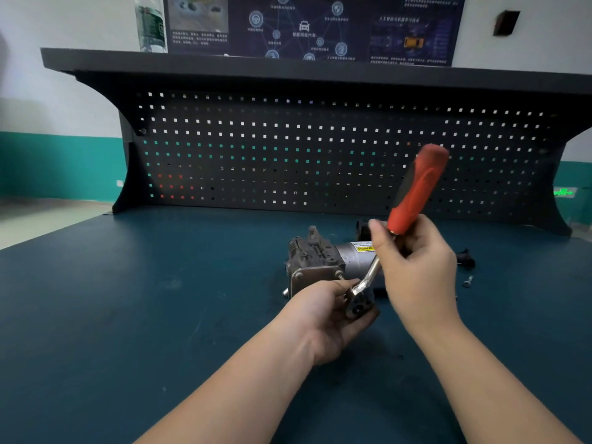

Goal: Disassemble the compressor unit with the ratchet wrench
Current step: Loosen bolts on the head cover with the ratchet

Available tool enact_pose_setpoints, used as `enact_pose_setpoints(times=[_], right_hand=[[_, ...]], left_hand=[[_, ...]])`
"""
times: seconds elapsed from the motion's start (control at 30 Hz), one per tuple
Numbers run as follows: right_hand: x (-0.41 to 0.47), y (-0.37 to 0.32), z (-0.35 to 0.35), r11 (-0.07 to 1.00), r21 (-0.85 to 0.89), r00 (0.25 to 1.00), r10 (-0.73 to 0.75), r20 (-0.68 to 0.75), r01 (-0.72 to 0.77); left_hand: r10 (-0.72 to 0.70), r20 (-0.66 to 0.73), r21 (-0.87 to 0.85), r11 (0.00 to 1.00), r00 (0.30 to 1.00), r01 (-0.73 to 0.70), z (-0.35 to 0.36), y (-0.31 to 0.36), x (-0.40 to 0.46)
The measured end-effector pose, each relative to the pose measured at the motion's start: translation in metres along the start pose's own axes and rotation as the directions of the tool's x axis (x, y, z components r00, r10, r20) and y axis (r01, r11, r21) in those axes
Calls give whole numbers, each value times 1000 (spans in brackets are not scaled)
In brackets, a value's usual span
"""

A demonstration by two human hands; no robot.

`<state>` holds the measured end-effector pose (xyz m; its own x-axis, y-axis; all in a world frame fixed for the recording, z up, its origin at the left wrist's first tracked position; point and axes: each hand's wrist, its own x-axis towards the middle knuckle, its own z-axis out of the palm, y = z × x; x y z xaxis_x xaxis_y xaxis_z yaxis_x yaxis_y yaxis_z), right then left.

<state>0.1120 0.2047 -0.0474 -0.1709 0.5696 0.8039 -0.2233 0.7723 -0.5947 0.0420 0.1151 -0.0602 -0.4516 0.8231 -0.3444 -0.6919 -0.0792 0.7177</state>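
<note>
**Ratchet head in one hand, handle in the other**

The compressor unit (323,264) lies on its side on the dark blue-green bench top (128,299), near the middle, its silver motor barrel with a yellow warning label pointing right. In front of it, the left hand (323,318) cups a small dark metal part (357,307), fingers curled under and around it. The ratchet wrench (413,193) rises tilted up and to the right, its chrome head resting on that part. The right hand (416,264) is wrapped around the lower end of the red handle and chrome shank, thumb up along the grip.

A loose bolt (467,281) lies on the bench right of the hands, with a black piece (466,256) just behind it. The black pegboard (288,149) stands at the back; a water bottle (150,25) sits on its top shelf, before a dark poster (304,24).
</note>
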Motion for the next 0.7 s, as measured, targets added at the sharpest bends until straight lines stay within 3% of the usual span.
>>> enact_pose_setpoints(times=[0.07, 0.13, 0.17, 0.23, 0.27, 0.3, 0.33, 0.37, 0.43, 0.5, 0.6, 0.67, 0.7], right_hand=[[4, 3, -5, 990, -33, 988, 138, -71, -141], [8, 10, -10, 907, -23, 900, 413, -140, -420], [8, 16, -13, 797, 52, 787, 603, -132, -602], [7, 27, -17, 439, 255, 461, 887, 31, -861], [5, 29, -18, 298, 305, 345, 932, 112, -905], [4, 29, -17, 240, 324, 301, 941, 152, -915], [4, 28, -17, 269, 328, 332, 931, 152, -906], [5, 28, -16, 381, 330, 437, 893, 112, -864], [9, 22, -13, 684, 297, 721, 692, 25, -666], [9, 13, -12, 876, 223, 903, 426, 54, -427], [4, 7, -11, 967, 147, 973, 189, 135, -209], [5, 9, -13, 957, 78, 960, 274, 61, -278], [7, 12, -15, 905, 83, 909, 418, 13, -417]], left_hand=[[15, -9, 15, 1000, 1000, -15, -1, -1, 3], [16, 6, 27, 999, 1000, -16, -1, -1, 6], [14, 15, 43, 999, 1000, -15, -2, -2, 6], [11, 26, 85, 996, 1000, -13, -2, -2, 7], [10, 29, 98, 995, 1000, -13, -2, -2, 8], [9, 32, 103, 995, 999, -12, -2, -2, 8], [6, 36, 98, 995, 999, -10, -2, -2, 8], [5, 41, 87, 996, 999, -8, -1, -2, 8], [5, 46, 61, 998, 999, -8, -1, -2, 8], [9, 42, 42, 999, 999, -11, -1, -2, 7], [3, 23, 30, 1000, 1000, -3, -1, -1, 6], [1, 29, 33, 999, 1000, -2, -1, 0, 6], [3, 37, 38, 999, 999, -5, -1, 0, 5]])
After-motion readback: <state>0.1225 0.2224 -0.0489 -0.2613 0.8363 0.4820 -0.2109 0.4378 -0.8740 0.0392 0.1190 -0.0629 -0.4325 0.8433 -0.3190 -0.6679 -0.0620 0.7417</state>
